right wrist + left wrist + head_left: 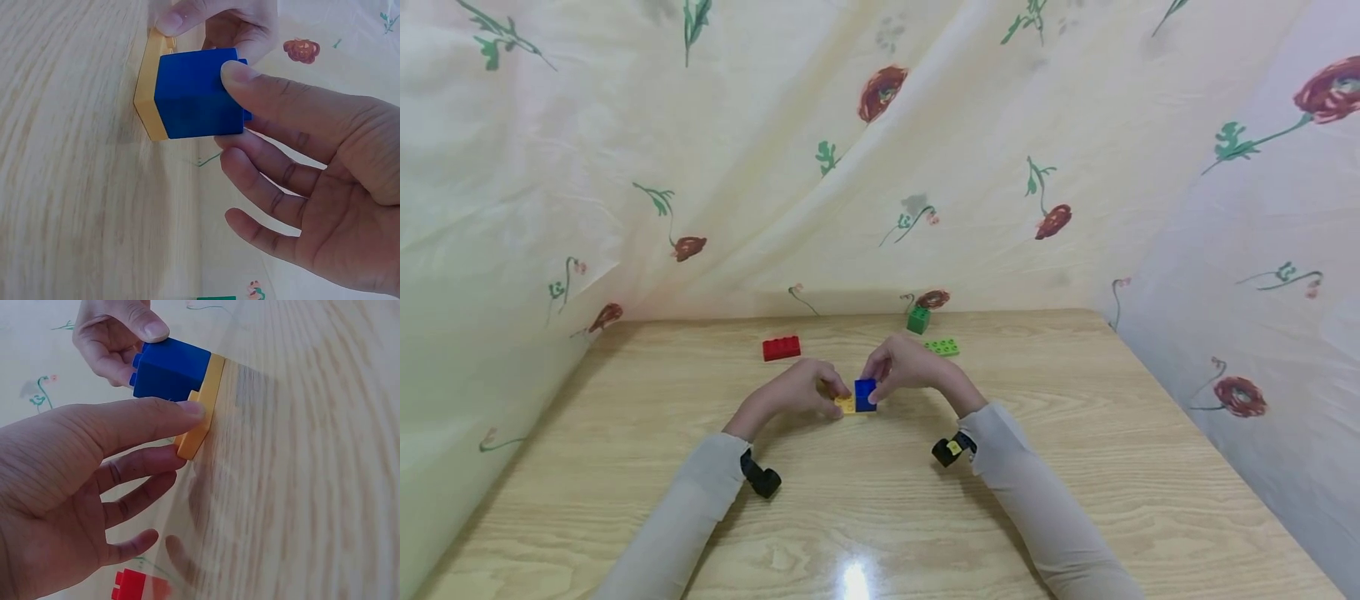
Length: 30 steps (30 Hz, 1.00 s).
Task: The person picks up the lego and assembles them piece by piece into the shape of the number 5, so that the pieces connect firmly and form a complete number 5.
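Note:
A flat yellow brick lies on the wooden table, and a taller blue brick sits on one end of it. My left hand pinches the free end of the yellow brick between thumb and fingers; in the left wrist view the thumb covers part of its studs. From the other side my right hand holds the blue brick, thumb on the near face and fingers behind. Whether the blue brick is pressed fully down I cannot tell.
Behind the left hand lies a red brick. A light green flat brick and a dark green brick lie beyond the right hand. Flowered cloth hangs along the table's back and sides.

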Available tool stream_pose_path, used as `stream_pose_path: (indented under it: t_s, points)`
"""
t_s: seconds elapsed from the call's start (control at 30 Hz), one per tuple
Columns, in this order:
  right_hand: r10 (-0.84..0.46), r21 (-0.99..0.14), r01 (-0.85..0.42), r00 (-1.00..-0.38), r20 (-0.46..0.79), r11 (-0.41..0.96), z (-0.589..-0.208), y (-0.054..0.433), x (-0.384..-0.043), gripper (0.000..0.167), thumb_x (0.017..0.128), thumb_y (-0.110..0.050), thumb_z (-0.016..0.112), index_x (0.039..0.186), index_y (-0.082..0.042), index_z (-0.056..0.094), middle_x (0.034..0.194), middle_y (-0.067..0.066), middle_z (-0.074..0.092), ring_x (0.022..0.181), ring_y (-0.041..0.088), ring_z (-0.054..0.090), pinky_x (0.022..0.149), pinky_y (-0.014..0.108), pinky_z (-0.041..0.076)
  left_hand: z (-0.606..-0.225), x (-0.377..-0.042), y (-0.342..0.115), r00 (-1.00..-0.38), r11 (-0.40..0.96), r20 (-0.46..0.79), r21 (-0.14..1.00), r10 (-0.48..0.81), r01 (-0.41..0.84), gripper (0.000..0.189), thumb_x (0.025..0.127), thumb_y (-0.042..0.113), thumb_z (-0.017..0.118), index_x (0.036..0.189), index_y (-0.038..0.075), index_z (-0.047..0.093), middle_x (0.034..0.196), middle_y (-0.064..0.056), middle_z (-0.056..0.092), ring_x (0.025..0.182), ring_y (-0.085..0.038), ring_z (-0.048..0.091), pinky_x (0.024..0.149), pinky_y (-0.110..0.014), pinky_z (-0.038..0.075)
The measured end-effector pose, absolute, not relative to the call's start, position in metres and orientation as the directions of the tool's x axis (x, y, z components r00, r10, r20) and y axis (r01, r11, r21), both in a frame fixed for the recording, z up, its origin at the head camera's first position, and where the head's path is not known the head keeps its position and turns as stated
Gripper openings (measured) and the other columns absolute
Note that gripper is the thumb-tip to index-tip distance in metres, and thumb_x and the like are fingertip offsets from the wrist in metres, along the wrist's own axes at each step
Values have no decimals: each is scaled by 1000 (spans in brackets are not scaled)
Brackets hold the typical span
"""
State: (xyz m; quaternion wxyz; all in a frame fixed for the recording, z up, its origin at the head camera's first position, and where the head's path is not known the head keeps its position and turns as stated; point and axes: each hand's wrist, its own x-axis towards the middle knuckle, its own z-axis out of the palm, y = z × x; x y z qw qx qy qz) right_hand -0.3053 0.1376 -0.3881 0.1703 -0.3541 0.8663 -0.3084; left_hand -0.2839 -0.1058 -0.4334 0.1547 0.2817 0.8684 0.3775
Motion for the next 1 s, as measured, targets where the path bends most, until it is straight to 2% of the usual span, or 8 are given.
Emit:
stream_pose_path:
  t_s: [0.37, 0.6, 0.7, 0.77, 0.9, 1.0]
  points:
    - [-732, -621, -531, -673, -105, 576, -390, 133, -300, 22, 82, -15, 86, 101, -9, 77, 88, -2, 74, 81, 9, 64, 76, 25, 53, -438, -278, -110, -800, 567, -60, 737, 596, 368, 20, 84, 12, 83, 103, 13, 78, 106, 1, 72, 98, -16, 64, 92, -37, 54]
    - [-748, -637, -530, -653, -113, 559, -390, 141, -303, 35, 84, -16, 84, 115, -6, 73, 101, 4, 73, 93, 14, 67, 81, 25, 55, -439, -279, -107, -803, 564, -61, 744, 592, 359, 20, 84, 13, 83, 103, 14, 77, 107, 2, 72, 99, -15, 64, 92, -36, 54]
    - [-753, -653, -530, -652, -94, 540, -387, 146, -307, 41, 84, -15, 84, 120, -3, 70, 107, 10, 72, 99, 21, 67, 86, 31, 56, -437, -279, -106, -811, 568, -68, 748, 581, 344, 20, 84, 12, 84, 102, 16, 77, 107, 3, 72, 98, -16, 63, 92, -36, 54]
    - [-753, -669, -527, -654, -74, 524, -384, 151, -308, 42, 84, -15, 83, 122, -1, 69, 111, 16, 71, 103, 27, 67, 91, 40, 56, -436, -280, -106, -812, 568, -66, 747, 580, 344, 20, 83, 12, 84, 102, 15, 77, 107, 2, 72, 98, -16, 64, 91, -36, 55]
    - [-719, -689, -494, -693, -57, 531, -371, 163, -309, 43, 87, -16, 81, 125, -2, 68, 121, 22, 69, 110, 37, 65, 102, 56, 48, -434, -281, -106, -804, 562, -62, 747, 591, 355, 20, 83, 12, 84, 103, 13, 77, 107, 1, 71, 97, -16, 63, 90, -35, 54]
    - [-676, -694, -458, -735, -58, 556, -362, 176, -310, 43, 88, -17, 80, 128, -6, 67, 125, 22, 67, 115, 39, 63, 105, 57, 45, -435, -282, -105, -802, 558, -63, 750, 593, 354, 20, 83, 12, 84, 102, 14, 77, 107, 1, 70, 96, -15, 63, 89, -33, 54]
